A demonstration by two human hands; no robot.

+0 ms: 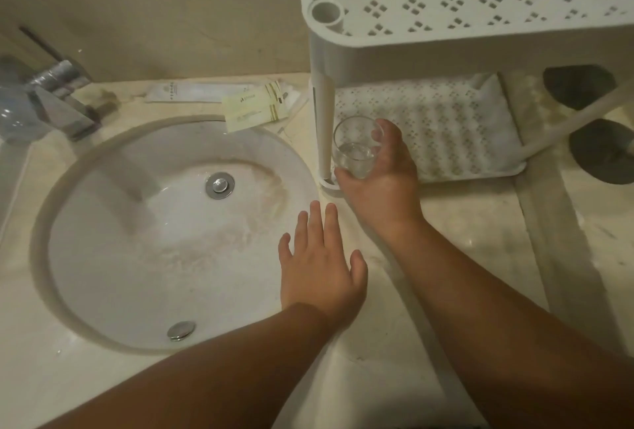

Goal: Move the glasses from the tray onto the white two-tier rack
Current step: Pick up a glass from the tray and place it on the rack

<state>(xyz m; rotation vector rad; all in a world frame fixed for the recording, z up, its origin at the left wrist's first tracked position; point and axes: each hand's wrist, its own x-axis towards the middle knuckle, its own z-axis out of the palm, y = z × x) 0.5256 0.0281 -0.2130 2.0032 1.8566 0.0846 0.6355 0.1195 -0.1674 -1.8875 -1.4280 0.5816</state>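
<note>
Right of centre in the frame, a clear glass (356,145) is held by the right hand (379,185), with the thumb and fingers curled round its wall in a closed grip. The glass is seen at the lower left corner of the white two-tier rack (446,31), just beside the rack's front left leg (324,127) and over the edge of the perforated lower tier (456,127); whether its base touches that tier cannot be told. The upper tier is seen across the upper right of the frame, patterned with small cut-outs. Lower, near the middle of the frame, the left hand (320,262) is spread flat with straight fingers, nothing being held, over the rim of the round sink (164,233) set into the table (463,257). At the upper left a chrome tap (58,96) is seen, and small paper sachets (254,109) are laid on the table behind the sink.
</note>
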